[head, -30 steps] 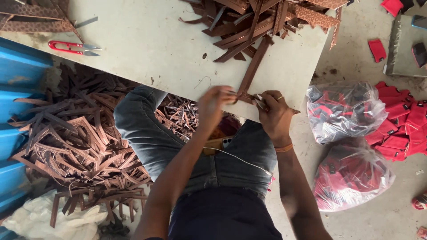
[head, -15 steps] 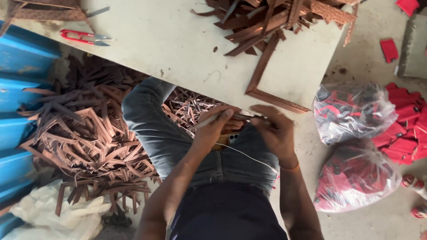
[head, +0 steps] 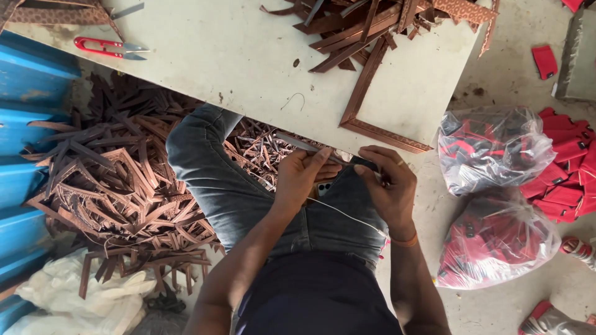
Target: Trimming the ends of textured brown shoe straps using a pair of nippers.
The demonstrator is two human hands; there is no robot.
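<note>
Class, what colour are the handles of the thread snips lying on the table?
Red: the thread snips show best in the head view, on the pale table.

A small craft workshop, by all signs. Heaps of brown leather strips (head: pixel 112 186) piled on the floor at left of the frame, more strips (head: pixel 366 25) on the pale desk (head: pixel 236 56) at top, red thread snips (head: pixel 102 46) at upper left. Clear bags of red pieces (head: pixel 490 149) on bare concrete at right. Blue corrugated sheeting (head: pixel 25 93) along the left edge.
</note>
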